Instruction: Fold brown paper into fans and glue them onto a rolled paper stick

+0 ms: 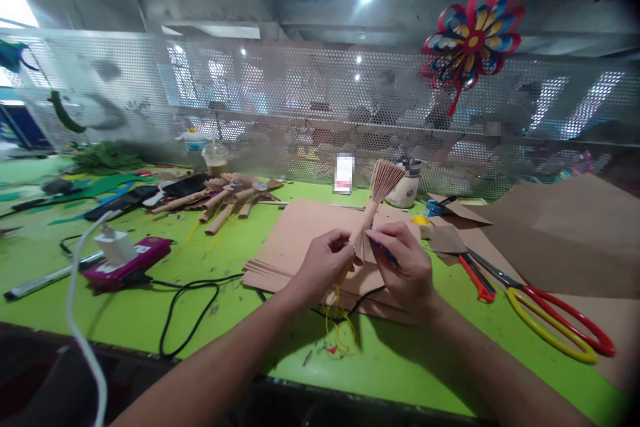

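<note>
My left hand [325, 260] is closed around the lower end of a folded brown paper fan [386, 181]. Its pleats spread at the top, while the lower part is a narrow tilted stem. At the other side of the stem, the fingers of my right hand [406, 263] are closed on a small dark blue object [384, 249], mostly hidden by them, so I cannot tell its kind. Below both hands hangs a tangle of yellow thread [341, 330]. A stack of brown paper sheets [300, 227] lies underneath on the green table [225, 327].
Large scissors [550, 320] and a red utility knife [477, 278] lie at the right by brown paper [560, 233]. At the left are several finished paper pieces [225, 200], a purple power strip [127, 263] and cables. A drink cup [217, 160] stands behind.
</note>
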